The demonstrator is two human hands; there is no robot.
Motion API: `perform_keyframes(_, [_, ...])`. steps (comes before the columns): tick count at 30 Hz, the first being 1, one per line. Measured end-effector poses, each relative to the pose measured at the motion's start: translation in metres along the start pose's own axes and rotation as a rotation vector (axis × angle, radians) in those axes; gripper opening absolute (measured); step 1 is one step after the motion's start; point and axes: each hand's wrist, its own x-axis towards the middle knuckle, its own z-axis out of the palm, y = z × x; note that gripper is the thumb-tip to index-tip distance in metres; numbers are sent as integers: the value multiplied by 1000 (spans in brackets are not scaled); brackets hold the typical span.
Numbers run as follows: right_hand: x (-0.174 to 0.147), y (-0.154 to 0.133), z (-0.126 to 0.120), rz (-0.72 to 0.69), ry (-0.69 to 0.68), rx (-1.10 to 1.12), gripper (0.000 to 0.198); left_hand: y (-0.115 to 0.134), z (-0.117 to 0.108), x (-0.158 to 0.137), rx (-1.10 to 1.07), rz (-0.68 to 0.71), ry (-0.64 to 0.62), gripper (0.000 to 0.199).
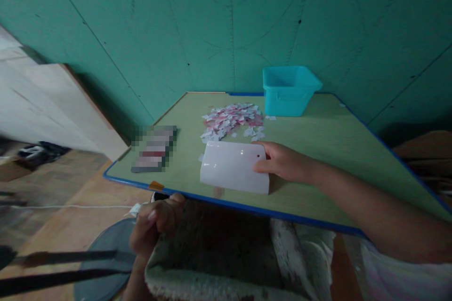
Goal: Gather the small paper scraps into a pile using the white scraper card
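My right hand [282, 162] grips the right end of a glossy white curved plastic sheet [231, 167], thumb on top near a small hole. The sheet bows upward over the near part of the table. Just beyond it lies a heap of small white and pink paper scraps [233, 120], with a few loose bits nearby. Below the table's front edge, my left hand [158, 218] is closed, its fingers curled. What it holds, if anything, I cannot make out; a dark thing with a white rim shows just above it.
A turquoise plastic bin [291, 91] stands at the back right of the blue-edged table [328, 160]. On the left lies a blurred-out flat object [155, 148]. A green wall [226, 23] rises behind. A round grey seat [106, 254] and a white cable [84, 206] are at lower left.
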Motion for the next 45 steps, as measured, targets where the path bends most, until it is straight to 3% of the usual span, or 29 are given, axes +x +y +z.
perform_keyframes(15, [-2,-3,4,2,-17,18,19,1,3,0,2,27,20,25])
perform_keyframes(26, [-4,-5,7,8,-63,21,19,0,-1,-1,10,27,-53,27])
perform_keyframes(37, [-9,-8,8,-7,-190,55,20,-4,-2,-1,-31,14,-4,26])
perform_keyframes(45, [-9,-7,8,-14,-163,21,20,-2,-2,-2,-15,17,15,26])
